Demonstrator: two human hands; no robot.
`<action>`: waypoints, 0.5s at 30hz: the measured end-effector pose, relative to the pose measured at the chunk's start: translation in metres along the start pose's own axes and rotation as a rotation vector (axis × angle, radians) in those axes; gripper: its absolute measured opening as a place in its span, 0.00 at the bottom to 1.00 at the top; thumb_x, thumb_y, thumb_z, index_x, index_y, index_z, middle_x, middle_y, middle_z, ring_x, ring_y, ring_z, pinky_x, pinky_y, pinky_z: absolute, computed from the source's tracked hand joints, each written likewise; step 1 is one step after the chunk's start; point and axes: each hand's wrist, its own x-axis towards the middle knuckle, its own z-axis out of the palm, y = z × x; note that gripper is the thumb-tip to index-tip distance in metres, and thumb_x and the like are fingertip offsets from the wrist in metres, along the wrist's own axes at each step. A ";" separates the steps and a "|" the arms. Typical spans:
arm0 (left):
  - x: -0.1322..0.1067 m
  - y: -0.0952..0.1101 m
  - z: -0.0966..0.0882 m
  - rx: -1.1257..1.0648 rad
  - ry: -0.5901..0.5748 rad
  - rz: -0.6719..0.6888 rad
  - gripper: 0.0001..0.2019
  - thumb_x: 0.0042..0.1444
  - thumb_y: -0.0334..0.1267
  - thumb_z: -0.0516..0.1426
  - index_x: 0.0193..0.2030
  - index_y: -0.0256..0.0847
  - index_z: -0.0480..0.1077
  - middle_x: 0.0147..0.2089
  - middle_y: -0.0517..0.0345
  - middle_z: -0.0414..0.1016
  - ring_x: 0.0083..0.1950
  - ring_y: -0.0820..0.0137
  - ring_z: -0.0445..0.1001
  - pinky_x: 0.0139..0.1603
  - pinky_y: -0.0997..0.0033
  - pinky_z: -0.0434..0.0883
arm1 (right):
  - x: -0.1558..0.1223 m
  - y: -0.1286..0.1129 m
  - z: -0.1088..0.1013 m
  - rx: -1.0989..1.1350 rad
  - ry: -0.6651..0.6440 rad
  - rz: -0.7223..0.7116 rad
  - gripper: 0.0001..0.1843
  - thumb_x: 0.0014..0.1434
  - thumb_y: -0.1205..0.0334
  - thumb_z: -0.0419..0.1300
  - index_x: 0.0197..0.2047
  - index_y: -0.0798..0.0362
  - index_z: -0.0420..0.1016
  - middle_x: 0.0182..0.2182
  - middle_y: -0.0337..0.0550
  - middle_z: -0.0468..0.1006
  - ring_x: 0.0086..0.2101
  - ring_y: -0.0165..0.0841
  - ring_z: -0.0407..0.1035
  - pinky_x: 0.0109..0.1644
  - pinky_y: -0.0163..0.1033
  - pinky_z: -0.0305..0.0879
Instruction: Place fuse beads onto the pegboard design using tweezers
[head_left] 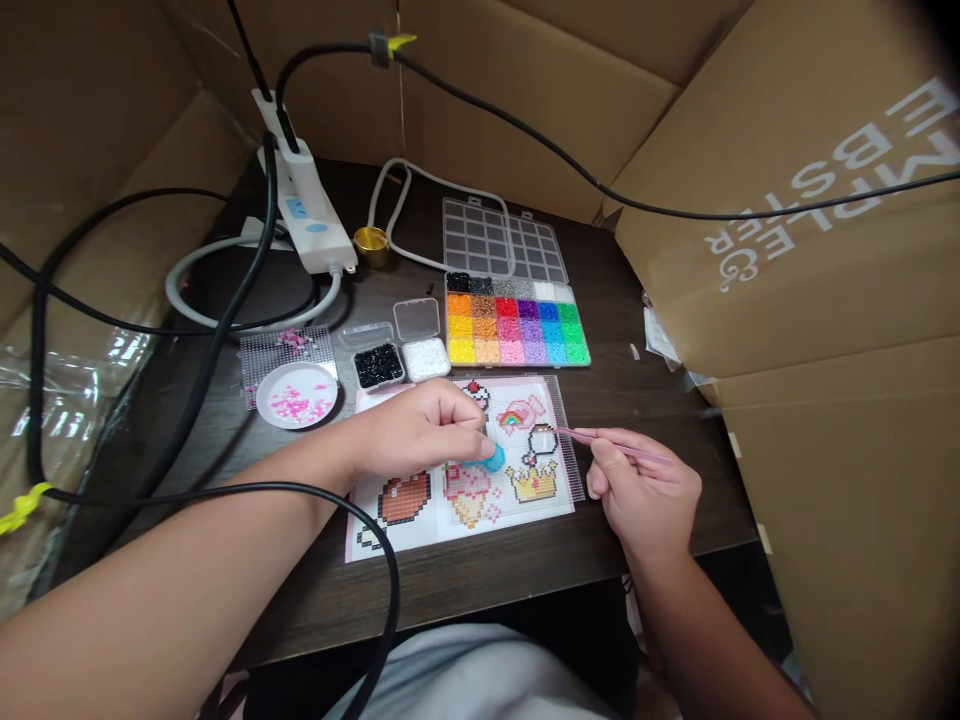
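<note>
A pattern sheet (420, 520) with small pixel pictures lies near the table's front edge, under a clear pegboard (566, 440). My left hand (420, 430) rests on the sheet with fingers curled, pinching a small blue object (493, 459). My right hand (645, 490) is closed on thin pink tweezers (600, 440) whose tips point left at the pegboard near a black outlined figure. A bead organiser (517, 325) with many coloured compartments sits just beyond, its clear lid (502, 240) open behind it.
Two small boxes hold black beads (377, 364) and white beads (426, 358). A white dish (297, 394) with pink beads sits on another clear pegboard (259, 350). A power strip (307, 205), thick black cables (225, 320) and a gold cap (371, 242) lie at the back. Cardboard walls (825, 300) surround the table.
</note>
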 end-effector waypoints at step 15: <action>0.000 -0.002 0.000 -0.015 -0.011 0.019 0.23 0.55 0.38 0.59 0.16 0.41 0.50 0.16 0.68 0.48 0.19 0.81 0.47 0.20 0.74 0.46 | 0.000 0.000 -0.001 0.040 0.016 -0.003 0.07 0.56 0.60 0.70 0.36 0.55 0.83 0.18 0.39 0.77 0.15 0.26 0.63 0.17 0.33 0.60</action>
